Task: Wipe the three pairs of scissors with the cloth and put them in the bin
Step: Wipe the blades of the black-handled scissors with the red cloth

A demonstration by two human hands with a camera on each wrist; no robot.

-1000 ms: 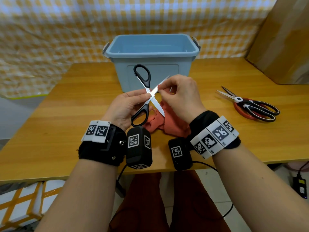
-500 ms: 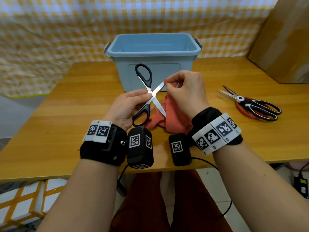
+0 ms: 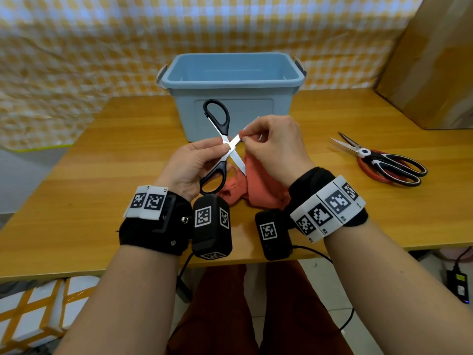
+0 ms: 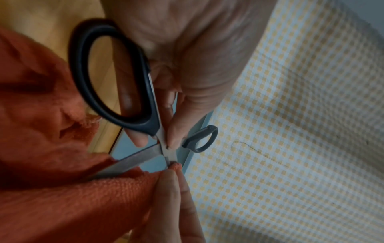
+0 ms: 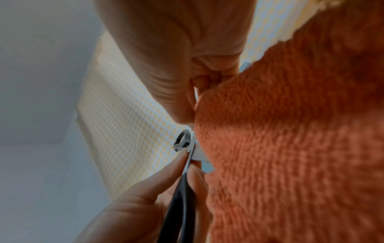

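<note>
We see the left hand [image 3: 194,162] pinching the black-handled scissors [image 3: 222,147] at the pivot, blades spread wide, held above the wooden table [image 3: 102,175]. The right hand [image 3: 275,147] pinches the orange cloth [image 3: 256,185] round the upper blade near the pivot; the cloth hangs down to the table. Just behind stands the blue bin [image 3: 231,80]. Well to the right lie two more scissors [image 3: 384,163], stacked

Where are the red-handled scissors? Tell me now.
In the head view, the red-handled scissors lie on the table at the right, under the black-and-white scissors.
</note>
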